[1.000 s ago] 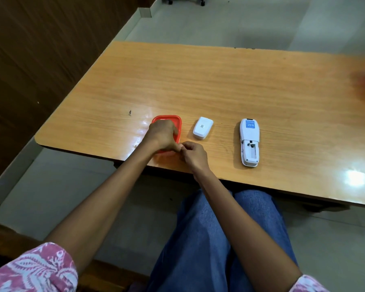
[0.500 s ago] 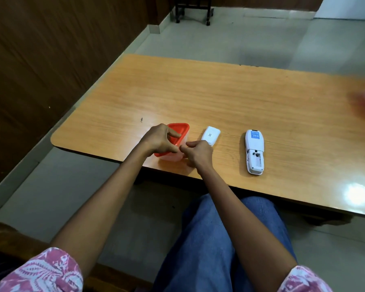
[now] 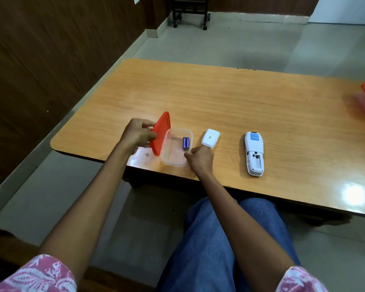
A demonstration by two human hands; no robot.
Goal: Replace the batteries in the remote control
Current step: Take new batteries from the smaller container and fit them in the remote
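- Remote control [image 3: 254, 152] face down on bench [image 3: 261, 98], battery bay open and empty; cover [image 3: 210, 138] just beside.
- Two batteries [image 3: 185, 142] inside clear container [image 3: 175, 161].
- Left hand [image 3: 138, 134] gripping red lid [image 3: 161, 132], tilted up.
- Right hand [image 3: 199, 158] closed, steadying container corner.
- Best next: park lid aside, pinch one battery, check polarity.

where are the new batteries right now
In the head view, the two blue batteries lie side by side inside the clear container, against its far right wall, between the lifted red lid and the white battery cover.
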